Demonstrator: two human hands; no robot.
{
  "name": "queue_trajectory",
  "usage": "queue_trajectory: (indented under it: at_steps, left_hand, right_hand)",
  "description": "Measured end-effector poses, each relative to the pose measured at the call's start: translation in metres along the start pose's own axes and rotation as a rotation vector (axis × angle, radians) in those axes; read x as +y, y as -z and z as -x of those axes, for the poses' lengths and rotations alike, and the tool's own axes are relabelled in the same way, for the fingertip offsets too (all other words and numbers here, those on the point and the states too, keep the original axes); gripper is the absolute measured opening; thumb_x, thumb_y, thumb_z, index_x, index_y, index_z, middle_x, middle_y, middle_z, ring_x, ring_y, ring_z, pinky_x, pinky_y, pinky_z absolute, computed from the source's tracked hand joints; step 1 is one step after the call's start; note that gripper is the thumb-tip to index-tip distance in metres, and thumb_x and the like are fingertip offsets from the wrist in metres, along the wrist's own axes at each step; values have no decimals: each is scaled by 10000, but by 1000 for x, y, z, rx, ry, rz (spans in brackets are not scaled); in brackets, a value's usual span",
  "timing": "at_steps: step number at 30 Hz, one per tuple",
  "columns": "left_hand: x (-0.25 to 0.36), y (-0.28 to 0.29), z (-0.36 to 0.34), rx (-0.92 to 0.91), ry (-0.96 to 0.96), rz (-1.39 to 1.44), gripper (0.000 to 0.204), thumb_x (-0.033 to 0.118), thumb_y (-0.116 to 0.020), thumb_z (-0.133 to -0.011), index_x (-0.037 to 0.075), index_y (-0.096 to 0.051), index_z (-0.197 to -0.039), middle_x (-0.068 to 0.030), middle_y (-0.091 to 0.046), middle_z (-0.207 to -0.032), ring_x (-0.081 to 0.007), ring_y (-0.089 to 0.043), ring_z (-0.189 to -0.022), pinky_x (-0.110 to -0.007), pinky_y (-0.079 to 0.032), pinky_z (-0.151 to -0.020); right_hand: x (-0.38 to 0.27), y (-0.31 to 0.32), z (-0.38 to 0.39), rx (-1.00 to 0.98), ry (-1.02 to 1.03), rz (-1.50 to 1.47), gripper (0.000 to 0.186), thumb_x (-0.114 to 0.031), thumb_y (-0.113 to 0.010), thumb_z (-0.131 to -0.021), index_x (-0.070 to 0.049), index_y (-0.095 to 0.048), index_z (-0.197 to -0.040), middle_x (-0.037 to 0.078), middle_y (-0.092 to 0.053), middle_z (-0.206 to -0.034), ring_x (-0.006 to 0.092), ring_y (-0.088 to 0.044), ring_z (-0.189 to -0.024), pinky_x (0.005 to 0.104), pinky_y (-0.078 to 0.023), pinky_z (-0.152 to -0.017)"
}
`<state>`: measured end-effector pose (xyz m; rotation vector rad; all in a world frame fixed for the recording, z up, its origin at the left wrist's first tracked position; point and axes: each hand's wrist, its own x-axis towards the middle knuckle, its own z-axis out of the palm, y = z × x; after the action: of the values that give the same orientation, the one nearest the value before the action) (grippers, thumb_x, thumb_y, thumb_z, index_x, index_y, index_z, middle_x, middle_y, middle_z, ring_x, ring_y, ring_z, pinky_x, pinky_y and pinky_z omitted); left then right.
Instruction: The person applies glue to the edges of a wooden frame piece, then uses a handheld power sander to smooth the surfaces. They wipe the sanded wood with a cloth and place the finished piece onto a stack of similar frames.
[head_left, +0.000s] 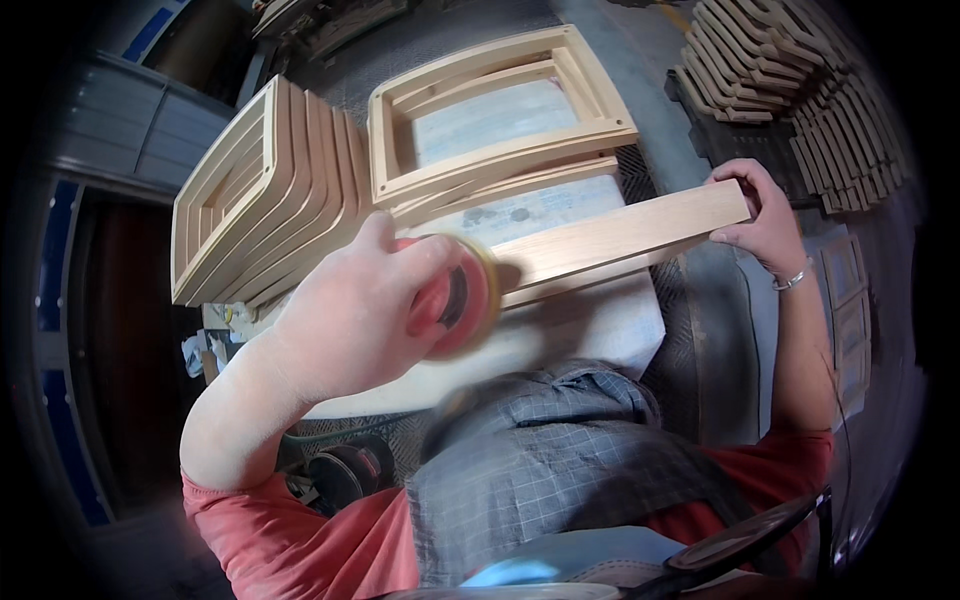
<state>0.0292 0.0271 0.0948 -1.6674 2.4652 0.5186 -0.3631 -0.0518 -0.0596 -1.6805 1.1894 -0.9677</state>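
Note:
My left hand (pixel 345 310), dusted pale, is wrapped round a red round sander (pixel 447 308) with a yellowish pad rim. The sander is tilted on its side, its pad against the left end of a pale wooden piece (pixel 620 235). This piece stands on edge, its long flat side upward, slanting from the sander up to the right. At its far right end my right hand (pixel 765 215) grips it, thumb on the near side and fingers over the far side. The pad's contact face is hidden.
Below the piece lies a whitish worktable (pixel 590 330). Several wooden frames (pixel 500 110) lie stacked at its back, and more frames (pixel 270 190) stand in a row at the left. Curved wooden parts (pixel 750 60) are piled at the far right. Under the table's left side sits a black round container (pixel 350 470).

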Motion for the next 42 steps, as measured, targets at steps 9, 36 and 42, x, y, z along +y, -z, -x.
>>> queue_trajectory:
  at_steps: [9, 36, 42]
  left_hand:
    - [92, 5, -99, -19, -284, -129, 529, 141, -770, -726, 158, -542, -1203, -172, -540, -945, -373, -610, -839, -425, -525, -724]
    - [-31, -4, 25, 92, 158, -32, 508, 111, -783, -668, 133, -582, -1134, -179, -537, -1033, -408, -605, -936, -463, -524, -797]
    - [-59, -5, 49, 109, 197, 26, 513, 84, -793, -641, 106, -585, -1109, -159, -555, -1034, -385, -587, -974, -440, -513, -846]
  right_hand:
    - [47, -39, 12, 82, -150, -178, 660, -27, -885, -620, -83, -529, -1173, 29, -646, -1076, 116, -575, -1034, 299, -487, -900]
    - [46, -53, 28, 139, -164, -434, 858, -2, -852, -644, -57, -386, -1363, 41, -570, -1187, 125, -527, -1133, 298, -453, -992]
    - [12, -102, 25, 116, -208, -307, 715, -40, -867, -655, -73, -435, -1223, 51, -574, -1135, 135, -530, -1084, 305, -450, -962]
